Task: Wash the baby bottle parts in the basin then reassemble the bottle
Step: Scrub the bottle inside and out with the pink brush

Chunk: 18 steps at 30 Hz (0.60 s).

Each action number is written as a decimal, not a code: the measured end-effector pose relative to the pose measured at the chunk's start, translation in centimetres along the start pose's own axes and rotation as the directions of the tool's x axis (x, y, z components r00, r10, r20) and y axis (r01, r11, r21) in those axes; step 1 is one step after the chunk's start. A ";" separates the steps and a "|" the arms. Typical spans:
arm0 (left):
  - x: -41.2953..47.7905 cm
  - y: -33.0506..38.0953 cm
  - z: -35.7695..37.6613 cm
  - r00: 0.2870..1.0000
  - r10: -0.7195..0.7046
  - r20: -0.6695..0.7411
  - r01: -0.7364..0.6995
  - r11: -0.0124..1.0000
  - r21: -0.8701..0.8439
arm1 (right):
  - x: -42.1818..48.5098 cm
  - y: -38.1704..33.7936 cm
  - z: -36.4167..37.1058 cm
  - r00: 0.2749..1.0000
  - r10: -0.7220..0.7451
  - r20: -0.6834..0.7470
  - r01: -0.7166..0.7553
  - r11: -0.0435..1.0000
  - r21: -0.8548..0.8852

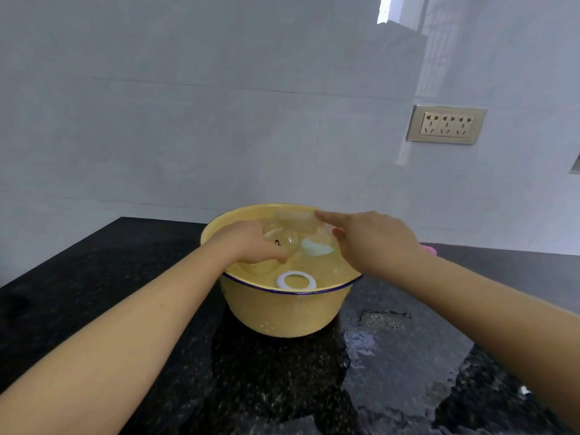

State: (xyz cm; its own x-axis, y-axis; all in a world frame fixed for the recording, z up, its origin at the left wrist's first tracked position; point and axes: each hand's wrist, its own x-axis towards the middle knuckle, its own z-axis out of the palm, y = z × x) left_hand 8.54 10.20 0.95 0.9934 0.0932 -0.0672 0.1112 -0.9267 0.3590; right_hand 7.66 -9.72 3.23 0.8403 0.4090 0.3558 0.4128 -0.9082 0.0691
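A yellow basin (282,312) with a blue rim stands on the black counter and holds water. My left hand (251,243) grips the clear bottle body (287,240) over the water, its mouth turned to the right. My right hand (370,237) reaches over the basin's right side with the forefinger stretched out, touching a translucent cap (296,221) at the far rim. A white ring (296,281) lies in the water near the front wall. A white part (315,247) lies in the water between my hands.
The black speckled counter (125,277) is wet, with a puddle (386,321) to the right of the basin. Something pink (429,248) peeks out behind my right wrist. A triple wall socket (446,124) sits on the tiled wall at the right.
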 end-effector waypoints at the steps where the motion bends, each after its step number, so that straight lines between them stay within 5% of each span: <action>1: 0.1 0.0 0.0 1.000 -0.012 0.018 0.012 1.000 -0.025 | -0.1 -0.3 0.1 0.999 -0.008 0.044 0.008 1.000 0.013; 11: 0.2 -0.2 0.0 0.987 -0.076 0.145 0.078 0.997 -0.013 | 2.2 -2.6 1.8 0.935 -0.101 0.339 0.075 0.993 0.090; 18: -0.1 -0.4 0.0 0.990 0.003 0.144 0.005 0.999 -0.052 | 4.2 -4.0 2.0 0.915 -0.123 0.385 0.024 0.967 0.252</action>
State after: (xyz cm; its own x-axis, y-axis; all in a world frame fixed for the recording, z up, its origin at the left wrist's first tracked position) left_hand 8.38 10.52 0.77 0.9792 0.0375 -0.1994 0.1175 -0.9059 0.4069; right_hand 10.22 -4.16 2.54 0.8529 0.5204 -0.0422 0.5085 -0.8462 -0.1593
